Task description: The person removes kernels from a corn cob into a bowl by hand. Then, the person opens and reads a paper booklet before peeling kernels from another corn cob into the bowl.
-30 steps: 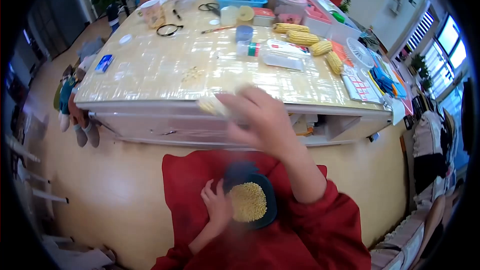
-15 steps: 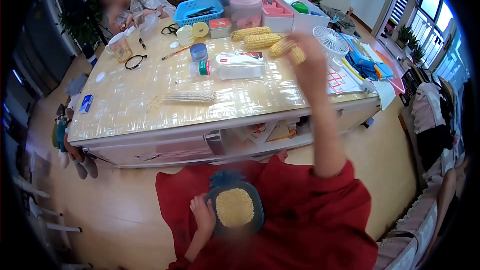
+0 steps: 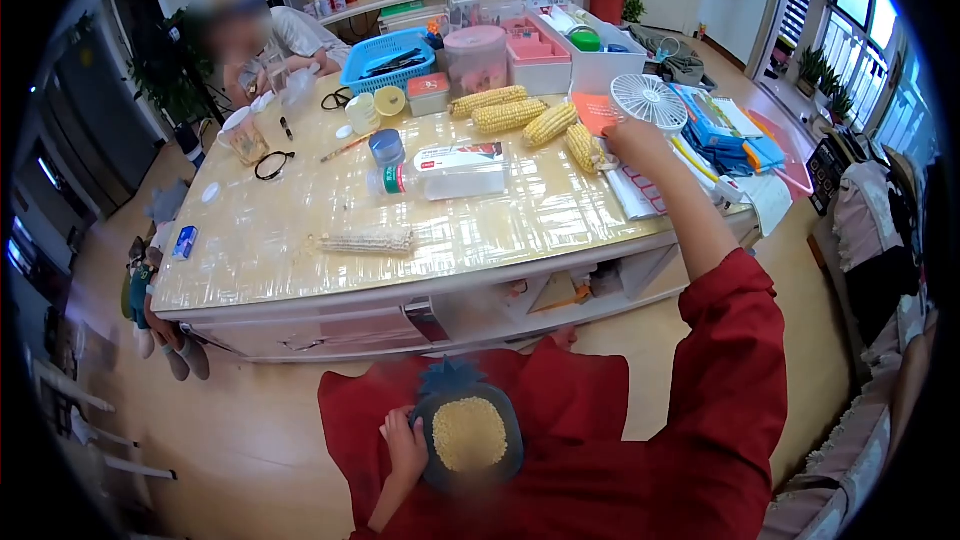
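My left hand [image 3: 406,443] grips the left side of a dark blue pineapple-shaped bowl [image 3: 514,442], which rests on the red cloth over my lap. Yellow corn kernels [image 3: 469,434] fill much of the bowl. Stretched over the table, my right hand [image 3: 638,147] has its fingers closed at the right end of a corn cob [image 3: 582,149]; the fingertips are partly hidden. Just left of it lies another yellow cob [image 3: 550,126], with two more cobs [image 3: 509,117] behind. A bare, stripped cob [image 3: 366,241] lies near the table's front edge.
A clear bottle [image 3: 460,172] lies on its side beside a blue-lidded jar [image 3: 387,147]. A white fan [image 3: 648,103] and books [image 3: 712,120] are right of my hand. A blue basket [image 3: 388,60] stands farther back. Another person [image 3: 300,38] sits at the far left corner.
My right hand has come down from above the cobs to the right end of the nearest one. My view has tilted slightly upward. The left hand still holds the bowl.
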`<state>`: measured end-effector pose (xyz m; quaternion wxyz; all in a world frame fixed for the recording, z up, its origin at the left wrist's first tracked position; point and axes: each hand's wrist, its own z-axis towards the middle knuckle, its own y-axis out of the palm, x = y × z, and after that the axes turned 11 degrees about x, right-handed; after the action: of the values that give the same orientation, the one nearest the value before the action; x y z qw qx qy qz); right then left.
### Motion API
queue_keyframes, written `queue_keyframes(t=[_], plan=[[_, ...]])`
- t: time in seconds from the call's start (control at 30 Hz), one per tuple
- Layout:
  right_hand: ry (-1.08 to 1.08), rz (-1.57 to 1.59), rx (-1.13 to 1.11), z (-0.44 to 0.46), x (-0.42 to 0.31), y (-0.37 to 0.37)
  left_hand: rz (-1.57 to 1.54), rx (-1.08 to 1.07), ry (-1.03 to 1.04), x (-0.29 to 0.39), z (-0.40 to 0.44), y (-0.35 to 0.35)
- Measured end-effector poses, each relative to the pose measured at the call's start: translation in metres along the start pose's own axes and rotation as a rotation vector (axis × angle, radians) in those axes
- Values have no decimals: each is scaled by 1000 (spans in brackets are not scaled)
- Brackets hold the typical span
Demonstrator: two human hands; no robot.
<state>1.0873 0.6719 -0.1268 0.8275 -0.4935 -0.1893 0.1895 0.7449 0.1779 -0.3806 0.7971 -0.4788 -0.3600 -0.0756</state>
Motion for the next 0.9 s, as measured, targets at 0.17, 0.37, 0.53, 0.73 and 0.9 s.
queue_keyframes(t=[0.17,0.37,0.53,0.73,0.9], plan=[[64,203,331,-9,20,10,12,9,40,-3,0,4],[259,416,881,-3,15,-19,-32,32,51,-6,-2,3],[422,809,1105,-9,12,-64,-48,-11,-1,-5,-1,-4],[547,1386,330,-84,-74,-113,-67,51,-70,1,4,-7],[442,1276,-65,-187,-199,-78,-477,64,85,92,39,-62]])
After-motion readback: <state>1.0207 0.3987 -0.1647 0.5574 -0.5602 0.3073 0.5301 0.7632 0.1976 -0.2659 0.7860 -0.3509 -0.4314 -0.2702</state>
